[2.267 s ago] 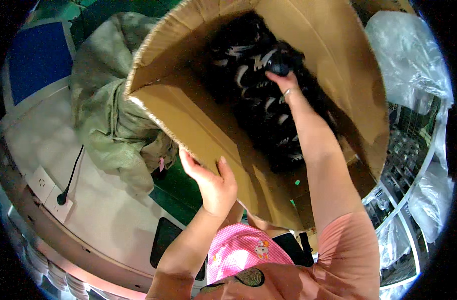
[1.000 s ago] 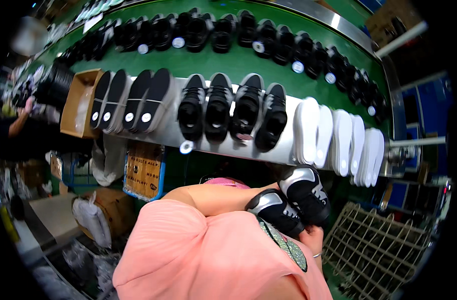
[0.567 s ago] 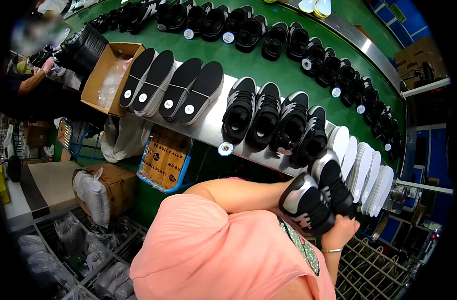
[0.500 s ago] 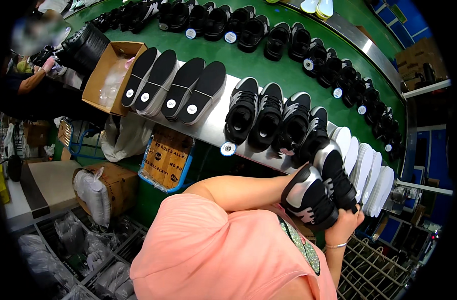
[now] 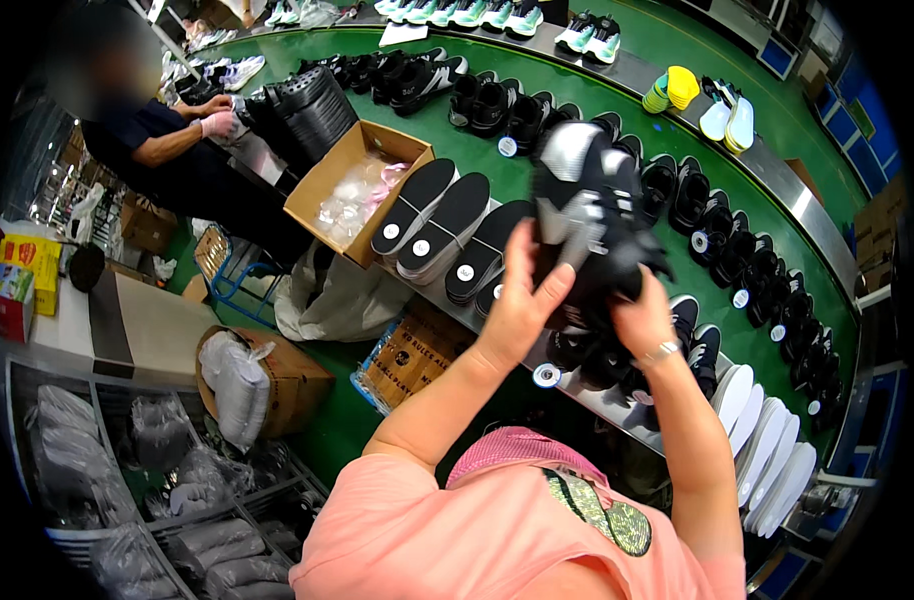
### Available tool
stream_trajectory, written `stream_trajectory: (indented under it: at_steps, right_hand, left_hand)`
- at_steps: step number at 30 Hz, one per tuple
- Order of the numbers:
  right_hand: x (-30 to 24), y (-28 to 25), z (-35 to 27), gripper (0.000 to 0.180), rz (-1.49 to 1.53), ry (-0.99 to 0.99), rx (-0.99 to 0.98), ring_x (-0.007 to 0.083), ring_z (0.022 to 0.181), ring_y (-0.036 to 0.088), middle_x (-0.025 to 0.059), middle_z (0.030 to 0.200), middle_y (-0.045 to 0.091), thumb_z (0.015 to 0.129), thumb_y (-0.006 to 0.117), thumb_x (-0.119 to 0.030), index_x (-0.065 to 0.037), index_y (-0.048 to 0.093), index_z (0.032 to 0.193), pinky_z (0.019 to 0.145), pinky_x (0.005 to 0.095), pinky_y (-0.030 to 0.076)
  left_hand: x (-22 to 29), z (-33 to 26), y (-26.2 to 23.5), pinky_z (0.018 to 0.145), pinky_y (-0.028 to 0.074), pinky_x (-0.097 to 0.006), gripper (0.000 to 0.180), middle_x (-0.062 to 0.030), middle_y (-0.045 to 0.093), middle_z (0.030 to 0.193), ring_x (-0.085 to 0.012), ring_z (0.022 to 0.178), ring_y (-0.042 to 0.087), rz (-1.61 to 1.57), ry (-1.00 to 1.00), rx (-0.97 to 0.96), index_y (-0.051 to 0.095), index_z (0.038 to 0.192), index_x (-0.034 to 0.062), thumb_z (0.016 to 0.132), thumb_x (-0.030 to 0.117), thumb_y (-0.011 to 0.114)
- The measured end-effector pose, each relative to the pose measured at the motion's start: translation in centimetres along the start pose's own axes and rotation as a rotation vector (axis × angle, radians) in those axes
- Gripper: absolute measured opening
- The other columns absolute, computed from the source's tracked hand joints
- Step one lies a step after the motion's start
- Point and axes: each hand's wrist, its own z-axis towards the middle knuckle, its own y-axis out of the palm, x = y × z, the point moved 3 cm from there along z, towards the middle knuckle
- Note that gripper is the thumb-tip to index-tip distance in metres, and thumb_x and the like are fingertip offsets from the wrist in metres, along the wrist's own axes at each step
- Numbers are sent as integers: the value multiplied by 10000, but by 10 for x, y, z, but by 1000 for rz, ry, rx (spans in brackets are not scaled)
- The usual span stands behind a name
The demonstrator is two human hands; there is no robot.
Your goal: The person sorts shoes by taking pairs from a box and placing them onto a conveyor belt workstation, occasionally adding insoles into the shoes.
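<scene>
Both my hands hold a pair of black-and-silver sneakers [image 5: 575, 195] up over the bench, toes pointing away from me; motion blurs them. My left hand [image 5: 520, 308] is closed on their left side, thumb towards me. At the right side, near the heels, my right hand [image 5: 645, 322] grips the pair, its fingertips partly hidden behind the shoes. Beneath them, more black sneakers [image 5: 702, 352] stand on the metal bench, partly covered by my hands. Banded stacks of black insoles [image 5: 455, 225] lie left of my left hand. White insoles [image 5: 777, 455] lean in a row beyond my right forearm.
A cardboard box [image 5: 322, 215] with clear plastic pieces sits at the bench's left end. Rows of black shoes [image 5: 752, 250] line the green belt [image 5: 637, 105] behind. At the far left a co-worker [image 5: 142, 135] handles something. Plastic-wrapped bundles [image 5: 217, 550] fill a divided rack at lower left.
My hands have carried the sneakers from the lower right, near my body, up and forward over the bench. My left hand, hidden behind the shoes before, now shows. The whole view has shifted.
</scene>
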Motion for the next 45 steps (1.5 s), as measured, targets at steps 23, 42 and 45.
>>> stream_trajectory:
  at_steps: [23,42,45]
  right_hand:
    - [70,-13,-126,157,-15,-438,26,234,799,490,49,848,539,689,545,-108,-68,535,841,691,328,376]
    - [311,268,-733,151,910,2046,1240,163,636,516,61,681,538,663,542,6,-31,567,807,588,264,437]
    - [310,299,-753,134,1107,2202,967,188,642,511,78,687,538,693,572,-76,-27,561,816,617,274,435]
  left_hand:
    - [-24,-14,-68,925,254,-346,306,-181,353,1161,-262,1071,348,1095,340,356,388,1084,-53,856,150,398]
    - [-168,-341,263,818,360,-257,254,-85,497,1033,-151,908,486,797,-529,-1775,425,1074,3,834,79,456]
    - [-201,-402,274,812,361,-252,232,-79,500,1016,-142,893,487,945,-670,-1871,434,1057,11,842,96,454]
